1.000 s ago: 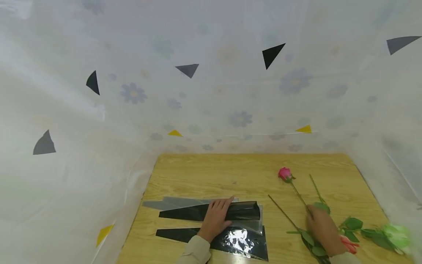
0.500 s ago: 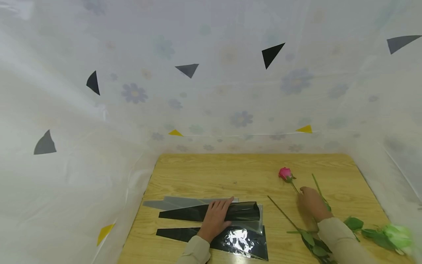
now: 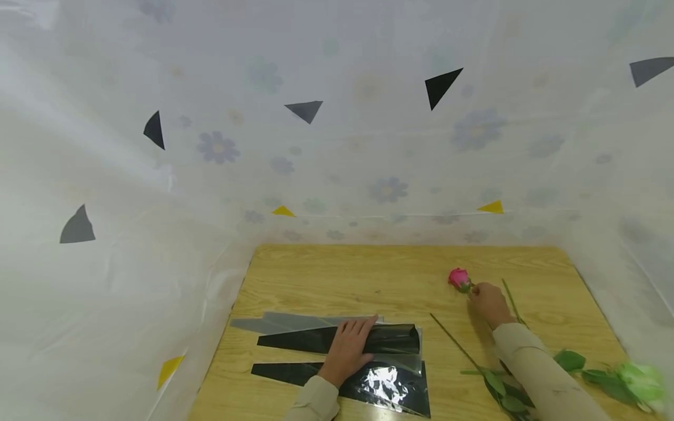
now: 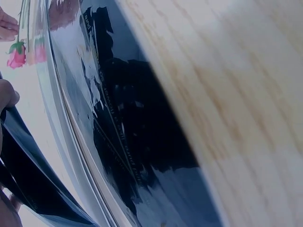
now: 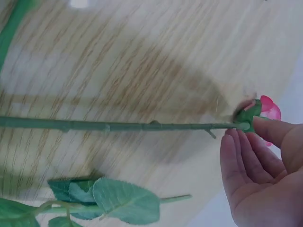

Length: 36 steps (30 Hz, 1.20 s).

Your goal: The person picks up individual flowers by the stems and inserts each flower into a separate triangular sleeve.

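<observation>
Toward the far right of the bench, a rose pinched below its bloom

On the wooden bench (image 3: 337, 269), the pink rose (image 3: 459, 280) lies well to the right of the wrappers, its bloom pointing toward the far side. The right hand (image 3: 487, 301) has its thumb and fingertips together on the stem (image 5: 118, 126) just under the green base of the flower; the right wrist view shows the stem running away from that pinch. Whether the rose has left the wood is hard to tell.

The left hand (image 3: 347, 348) lies with fingers extended across the upper black wrapper (image 3: 392, 338), holding nothing firmly as far as can be judged; the left wrist view cuts it off at the edge. That wrapper's right-hand end rises in a curl, as if gaping. Nearer the person lies the shiny lower black wrapper (image 3: 286, 372).

The step in hand looks like taking up one flower while the wrapper is steadied. A next move would call for a light, sure pinch and a lift that keeps the long stem off the leafy stem (image 3: 495, 383) beside the right forearm. Farther right rests the pale green flower (image 3: 639, 380).
</observation>
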Motion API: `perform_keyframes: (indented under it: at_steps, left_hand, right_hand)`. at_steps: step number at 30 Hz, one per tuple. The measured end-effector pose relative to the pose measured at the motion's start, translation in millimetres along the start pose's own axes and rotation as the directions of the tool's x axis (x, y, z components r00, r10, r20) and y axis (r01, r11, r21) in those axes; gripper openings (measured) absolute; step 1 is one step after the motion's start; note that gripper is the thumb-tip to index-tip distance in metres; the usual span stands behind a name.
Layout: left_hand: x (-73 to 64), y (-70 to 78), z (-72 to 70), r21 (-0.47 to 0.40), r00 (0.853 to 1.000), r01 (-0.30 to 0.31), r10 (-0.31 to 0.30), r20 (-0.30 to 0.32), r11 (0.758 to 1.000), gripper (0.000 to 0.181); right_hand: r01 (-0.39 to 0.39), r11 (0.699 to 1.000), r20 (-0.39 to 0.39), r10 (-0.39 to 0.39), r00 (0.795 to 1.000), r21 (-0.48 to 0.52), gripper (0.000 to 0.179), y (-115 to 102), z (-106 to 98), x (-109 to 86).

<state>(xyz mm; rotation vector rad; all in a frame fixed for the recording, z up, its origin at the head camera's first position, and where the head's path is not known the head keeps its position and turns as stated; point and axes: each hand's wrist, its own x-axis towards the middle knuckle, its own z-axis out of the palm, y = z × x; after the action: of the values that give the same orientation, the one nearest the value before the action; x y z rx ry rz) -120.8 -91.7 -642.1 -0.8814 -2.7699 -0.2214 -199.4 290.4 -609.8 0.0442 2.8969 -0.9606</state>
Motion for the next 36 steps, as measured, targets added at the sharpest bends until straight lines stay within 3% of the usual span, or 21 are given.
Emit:
perform_keyframes:
  at_steps: [5, 12, 17, 20, 23, 27, 32, 34, 36]
  left_hand:
    - [1.4, 2.4, 0.7, 0.002, 1.000, -0.006, 0.006, 0.005, 1.000, 0.108]
    - [4.6, 1.5, 1.4, 0.007, 1.000, -0.019, 0.019, 0.004, 1.000, 0.107]
    - [5.2, -2.4, -2.3, 0.007, 1.000, 0.003, -0.003, -0.002, 1.000, 0.106]
    - [5.7, -4.7, -5.5, -0.002, 1.000, 0.010, -0.010, -0.016, 1.000, 0.105]
    - [7.0, -6.5, -7.9, 0.001, 1.000, 0.020, -0.020, -0.017, 1.000, 0.104]
    - [8.8, -7.4, -10.2, -0.007, 0.999, 0.031, -0.031, -0.006, 0.999, 0.103]
    - [9.7, -8.0, -9.9, -0.027, 0.999, 0.036, -0.036, -0.004, 0.999, 0.104]
    - [9.7, -8.4, -9.5, -0.029, 0.999, 0.034, -0.035, -0.011, 0.999, 0.106]
    - [9.7, -8.8, -9.0, -0.027, 0.999, 0.033, -0.034, -0.012, 0.999, 0.107]
  right_hand:
    - [-0.016, 1.000, -0.021, 0.016, 1.000, 0.002, 0.019, 6.9, 4.8, 0.7]
    - [-0.048, 0.999, 0.017, 0.048, 0.999, 0.023, 0.031, 9.9, 5.9, -1.5]
    - [0.029, 1.000, -0.032, -0.029, 0.999, -0.007, 0.013, 0.4, -2.6, -3.8]
    - [0.109, 0.994, -0.086, -0.111, 0.990, -0.020, 0.020, -13.9, -17.6, -5.8]
    - [0.133, 0.991, -0.129, -0.132, 0.983, -0.003, 0.025, -35.0, -39.8, -10.4]
    - [0.110, 0.991, -0.163, -0.096, 0.982, 0.079, 0.031, -58.3, -69.4, -21.6]
    - [0.102, 0.977, -0.221, -0.060, 0.973, 0.185, 0.039, -68.1, -93.1, -37.6]
    - [0.106, 0.946, -0.232, -0.033, 0.972, 0.307, 0.042, -70.2, -97.7, -44.4]
    - [0.116, 0.883, -0.237, -0.006, 0.971, 0.454, 0.039, -72.2, -100.0, -50.9]
